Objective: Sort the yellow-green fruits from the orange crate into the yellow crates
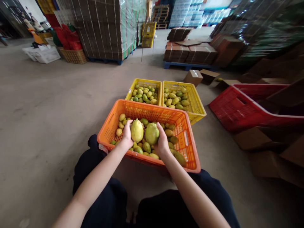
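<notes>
An orange plastic crate (188, 144) stands before my knees with a layer of green and yellow papayas in it. Above that layer, my left hand (127, 134) is closed around the outer side of a yellow-green papaya (137, 130). My right hand (162, 141) grips a second, greener papaya (151, 133). The two held fruits are side by side with a narrow gap between them. Some fingers of both hands are hidden behind the fruit. Loose papayas (146, 147) lie below and around my hands.
Two yellow crates (198, 104) of papayas stand just beyond the orange one. A red crate (228, 109) and opened cardboard boxes (251, 139) are at the right. Farther back are wrapped carton stacks (102, 28) and a blue pallet (182, 66) with flat cardboard.
</notes>
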Demonstrator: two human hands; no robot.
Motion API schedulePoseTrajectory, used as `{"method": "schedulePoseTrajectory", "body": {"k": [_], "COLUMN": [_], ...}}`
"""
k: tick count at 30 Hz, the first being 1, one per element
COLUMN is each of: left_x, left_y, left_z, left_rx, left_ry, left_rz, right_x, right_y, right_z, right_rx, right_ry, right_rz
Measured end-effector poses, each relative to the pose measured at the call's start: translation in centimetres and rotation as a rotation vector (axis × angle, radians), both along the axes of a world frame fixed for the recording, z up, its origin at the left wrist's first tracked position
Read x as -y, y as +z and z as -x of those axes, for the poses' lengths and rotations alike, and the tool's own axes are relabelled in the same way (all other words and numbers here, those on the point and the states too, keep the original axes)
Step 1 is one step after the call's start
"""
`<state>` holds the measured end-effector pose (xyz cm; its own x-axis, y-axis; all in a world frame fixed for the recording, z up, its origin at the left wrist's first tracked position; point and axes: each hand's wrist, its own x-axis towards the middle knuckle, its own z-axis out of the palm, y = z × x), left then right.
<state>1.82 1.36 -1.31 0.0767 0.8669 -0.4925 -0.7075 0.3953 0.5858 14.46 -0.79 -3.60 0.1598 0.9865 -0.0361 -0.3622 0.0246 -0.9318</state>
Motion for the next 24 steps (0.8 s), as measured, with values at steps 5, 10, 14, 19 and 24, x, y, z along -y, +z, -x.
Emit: {"method": "schedulePoseTrajectory", "body": {"k": [5,10,14,19,24], "left_x": [0.0,0.7,0.8,0.7,0.9], "left_y": [1.0,1.4,0.7,0.7,1.0], "left_z": [0.5,0.4,-0.4,-1.2,-1.7], "left_rx": [0.096,0.297,0.417,0.451,0.441], "left_ry": [-0.078,-0.162,-0.04,-0.004,-0.019], "left_rz": [-0.066,-0.102,-0.158,-0.125,-0.099], "right_x": [-0.8,-0.4,-0.2,-0.1,0.1], "right_y": [0.8,1.3,0.7,0.5,0.8], "right_z": [-1.1,-1.7,-1.6,-1.4,-1.3], "right_rx": [-0.342,-0.406,-0.401,-0.364,-0.49], "right_ry": [0.102,0.26,0.261,0.219,0.145], "right_rz": [0.217,0.066,-0.043,-0.086,0.021]}}
